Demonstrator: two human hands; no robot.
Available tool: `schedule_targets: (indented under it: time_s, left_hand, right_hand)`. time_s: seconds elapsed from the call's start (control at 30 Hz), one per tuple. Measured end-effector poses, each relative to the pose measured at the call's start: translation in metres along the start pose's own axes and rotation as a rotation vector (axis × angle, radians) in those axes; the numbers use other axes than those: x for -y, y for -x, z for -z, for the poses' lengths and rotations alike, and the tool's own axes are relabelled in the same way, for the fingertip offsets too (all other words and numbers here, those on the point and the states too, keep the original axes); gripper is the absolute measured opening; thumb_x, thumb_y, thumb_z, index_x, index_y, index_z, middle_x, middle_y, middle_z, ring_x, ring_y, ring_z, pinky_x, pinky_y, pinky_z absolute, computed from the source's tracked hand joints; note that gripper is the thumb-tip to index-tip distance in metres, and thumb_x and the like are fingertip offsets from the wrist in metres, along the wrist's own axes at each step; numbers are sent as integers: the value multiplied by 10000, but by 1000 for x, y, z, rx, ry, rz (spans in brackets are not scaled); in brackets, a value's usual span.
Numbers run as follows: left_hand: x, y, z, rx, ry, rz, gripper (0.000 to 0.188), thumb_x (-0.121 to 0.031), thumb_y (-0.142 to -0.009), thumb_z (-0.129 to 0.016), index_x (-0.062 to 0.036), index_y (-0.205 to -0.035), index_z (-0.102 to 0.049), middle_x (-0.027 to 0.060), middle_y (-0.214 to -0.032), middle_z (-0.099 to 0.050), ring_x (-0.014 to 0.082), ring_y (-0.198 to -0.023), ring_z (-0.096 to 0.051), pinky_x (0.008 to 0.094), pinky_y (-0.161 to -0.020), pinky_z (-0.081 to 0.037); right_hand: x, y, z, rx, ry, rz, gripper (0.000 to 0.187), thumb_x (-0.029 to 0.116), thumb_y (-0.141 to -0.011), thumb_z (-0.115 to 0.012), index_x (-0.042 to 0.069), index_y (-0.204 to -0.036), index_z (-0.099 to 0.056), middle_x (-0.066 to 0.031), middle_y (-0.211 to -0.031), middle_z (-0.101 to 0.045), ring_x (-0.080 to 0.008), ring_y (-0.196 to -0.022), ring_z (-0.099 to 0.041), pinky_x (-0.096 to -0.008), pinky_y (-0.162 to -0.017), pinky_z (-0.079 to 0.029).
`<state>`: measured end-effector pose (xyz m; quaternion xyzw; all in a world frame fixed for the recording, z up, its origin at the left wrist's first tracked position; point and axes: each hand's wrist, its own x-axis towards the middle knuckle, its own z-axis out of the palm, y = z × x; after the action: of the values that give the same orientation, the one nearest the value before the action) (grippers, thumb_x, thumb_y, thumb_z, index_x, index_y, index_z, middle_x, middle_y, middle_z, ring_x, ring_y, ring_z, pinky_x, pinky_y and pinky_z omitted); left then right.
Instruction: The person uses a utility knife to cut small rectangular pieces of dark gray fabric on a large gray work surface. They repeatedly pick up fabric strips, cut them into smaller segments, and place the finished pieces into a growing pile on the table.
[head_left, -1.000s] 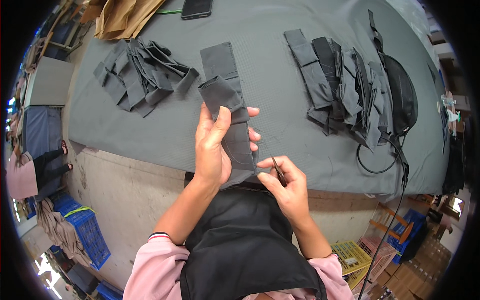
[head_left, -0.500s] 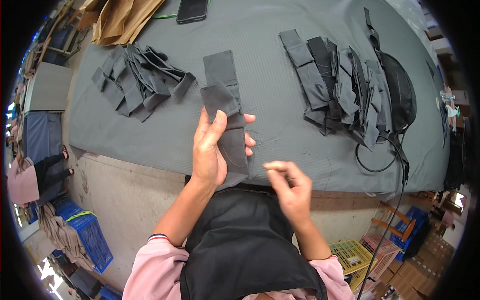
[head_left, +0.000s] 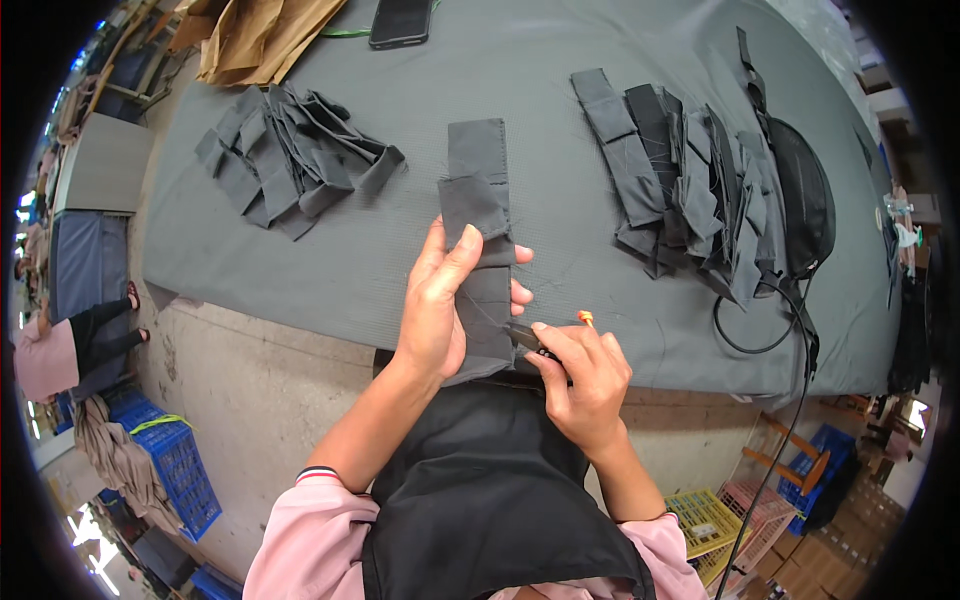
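My left hand [head_left: 437, 300] grips a folded strip of dark grey fabric [head_left: 482, 300], thumb on top and fingertips showing past its right edge. The strip stands out from the hand toward the table's far side, and a loose thread lies over its lower part. In my right hand [head_left: 588, 385] is a small dark pair of thread snips [head_left: 525, 336], with an orange end poking out above the fingers. The snips' tip meets the strip's right edge near its lower end. Most of the tool is hidden by my fingers.
On the grey cloth-covered table [head_left: 400, 270] lie a left pile of fabric strips [head_left: 290, 165] and a right pile [head_left: 685, 180]. Beside the right pile sits a black pouch [head_left: 800, 195] with a cable. A phone [head_left: 400, 22] and brown paper [head_left: 265, 40] lie at the far edge.
My right hand, which showed no tool before, now has the snips at the strip's edge. My left hand and the strip have shifted slightly right in view.
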<state>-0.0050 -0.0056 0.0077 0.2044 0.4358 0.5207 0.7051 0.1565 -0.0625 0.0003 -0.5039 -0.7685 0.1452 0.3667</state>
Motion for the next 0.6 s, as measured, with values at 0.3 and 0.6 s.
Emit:
schedule_targets:
  time_s: [0.3, 0.6]
  left_hand:
    - [-3, 3, -2, -11, -111, -55, 330, -300, -984, -437, -41, -1187, -424, 162, -969, -634, 183, -682, -646, 288, -584, -535]
    - [-4, 1, 0, -2, -81, -50, 379, -296, -972, -474, -35, -1233, -385, 151, -976, -636, 179, -708, -647, 293, -595, -533]
  right_hand:
    - [12, -1, 12, 73, 133, 15, 335, 76, -684, -751, 83, -1007, -661, -6, -794, -598, -161, -569, -515, -297, -524, -343]
    - [10, 0, 5, 70, 152, 53, 336, 94, -683, -749, 60, -1005, -659, -23, -834, -571, -163, -578, -504, -306, -524, -363]
